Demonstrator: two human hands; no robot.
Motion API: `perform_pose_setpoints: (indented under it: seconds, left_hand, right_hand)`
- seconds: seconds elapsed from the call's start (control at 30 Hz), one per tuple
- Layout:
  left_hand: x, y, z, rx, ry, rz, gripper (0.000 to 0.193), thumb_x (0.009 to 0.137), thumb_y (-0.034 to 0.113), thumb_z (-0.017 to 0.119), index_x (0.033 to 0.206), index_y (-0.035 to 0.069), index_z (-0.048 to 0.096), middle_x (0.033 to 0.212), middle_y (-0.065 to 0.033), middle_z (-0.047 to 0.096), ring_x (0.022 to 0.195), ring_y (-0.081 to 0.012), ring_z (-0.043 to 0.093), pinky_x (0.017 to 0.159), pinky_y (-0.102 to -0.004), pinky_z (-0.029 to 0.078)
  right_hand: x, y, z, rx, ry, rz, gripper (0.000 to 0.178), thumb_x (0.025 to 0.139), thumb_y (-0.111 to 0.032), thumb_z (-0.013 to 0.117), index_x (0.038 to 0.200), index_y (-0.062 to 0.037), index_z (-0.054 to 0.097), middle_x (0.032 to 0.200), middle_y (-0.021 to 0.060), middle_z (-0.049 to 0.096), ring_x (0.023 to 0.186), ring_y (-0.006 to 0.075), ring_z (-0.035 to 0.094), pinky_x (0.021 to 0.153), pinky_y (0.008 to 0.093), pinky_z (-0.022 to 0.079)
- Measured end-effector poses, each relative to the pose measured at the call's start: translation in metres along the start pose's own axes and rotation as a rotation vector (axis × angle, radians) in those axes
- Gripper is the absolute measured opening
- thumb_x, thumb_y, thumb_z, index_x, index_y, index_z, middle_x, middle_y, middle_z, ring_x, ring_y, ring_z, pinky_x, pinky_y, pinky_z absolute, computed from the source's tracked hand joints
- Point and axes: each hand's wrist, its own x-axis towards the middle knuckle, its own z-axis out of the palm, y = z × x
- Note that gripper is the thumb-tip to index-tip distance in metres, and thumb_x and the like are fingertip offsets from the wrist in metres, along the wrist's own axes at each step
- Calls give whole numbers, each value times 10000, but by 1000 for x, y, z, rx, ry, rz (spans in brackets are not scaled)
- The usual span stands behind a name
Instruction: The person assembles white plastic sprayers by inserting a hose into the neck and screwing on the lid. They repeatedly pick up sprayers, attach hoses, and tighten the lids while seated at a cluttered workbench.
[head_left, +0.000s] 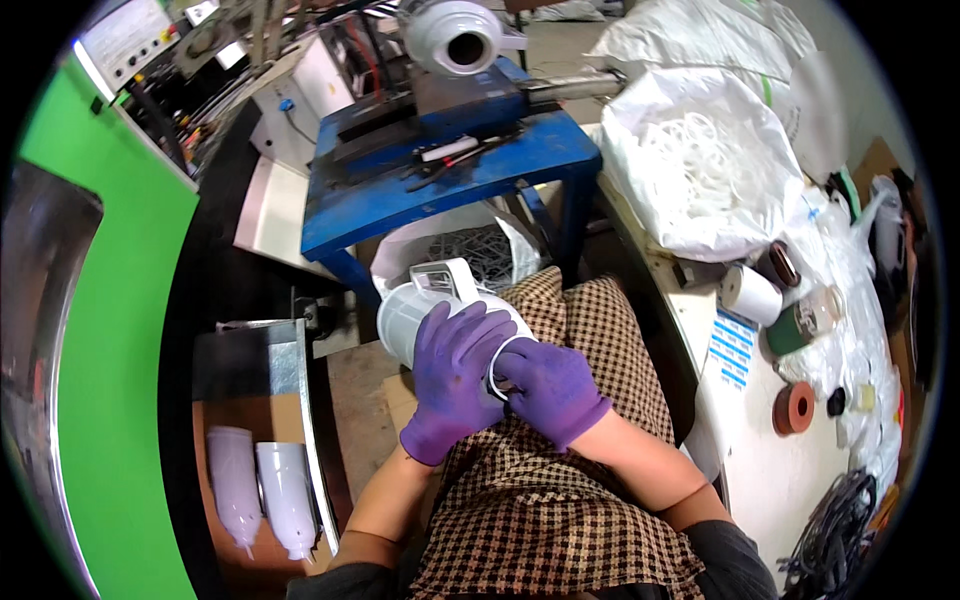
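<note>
A white plastic jug-like body (398, 318) with a loop handle (460, 278) lies tilted across my lap, its handle uppermost. My left hand (462, 375), in a purple glove, rests over its side with the fingers long and close together, holding it steady. At the near end, a thin white ring (497, 362) stands at the rim. My right hand (550, 388), also in a purple glove, has its fingers curled over this ring. The fingertips inside the opening are hidden. Whether the ring is loose or part of the rim, I cannot tell.
Ahead stands a blue metal bench (420, 195) with tools and a similar white body (460, 40) on top. Under it sits a sack of dark strips (470, 245). A white bag of plastic rings (690, 170) is at right, while two white bodies (285, 495) lie in a box at left.
</note>
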Motion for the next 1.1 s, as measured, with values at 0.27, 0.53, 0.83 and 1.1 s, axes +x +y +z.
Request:
perform_pose_setpoints:
  seconds: [0.27, 0.53, 0.83, 1.1]
  left_hand:
    - [-2, 14, 12, 8, 35, -11, 559, 724, 442, 814, 1140, 94, 683, 1166, -93, 695, 1187, -333, 621, 1113, -571, 368]
    - [4, 34, 17, 118, -25, 65, 458, 746, 307, 745, 1139, 89, 654, 1206, -93, 678, 1199, -348, 612, 1133, -596, 341]
    - [17, 53, 0, 197, -336, 167, 539, 774, 357, 766, 1211, 76, 623, 1291, -95, 626, 1350, -383, 488, 1161, -620, 280]
    - [-39, 50, 12, 151, -219, 683, 324, 797, 308, 796, 1099, 253, 692, 1161, 60, 637, 1173, -237, 560, 1009, -576, 401]
  right_hand:
    - [-21, 20, 20, 90, 66, -89, 217, 828, -99, 633, 1041, -71, 666, 991, 127, 662, 884, 346, 696, 738, 417, 580]
    - [-36, 25, 23, 2, -77, -23, 178, 854, -100, 613, 1011, -30, 657, 972, 135, 671, 865, 305, 694, 731, 393, 569]
    - [-75, 35, -11, 374, 63, -74, 299, 824, -93, 724, 1117, -47, 688, 1051, 140, 692, 998, 332, 661, 880, 440, 546]
    - [-231, 173, -132, -337, 686, 245, 327, 768, -175, 833, 1080, -141, 743, 1058, 90, 698, 973, 309, 668, 868, 428, 549]
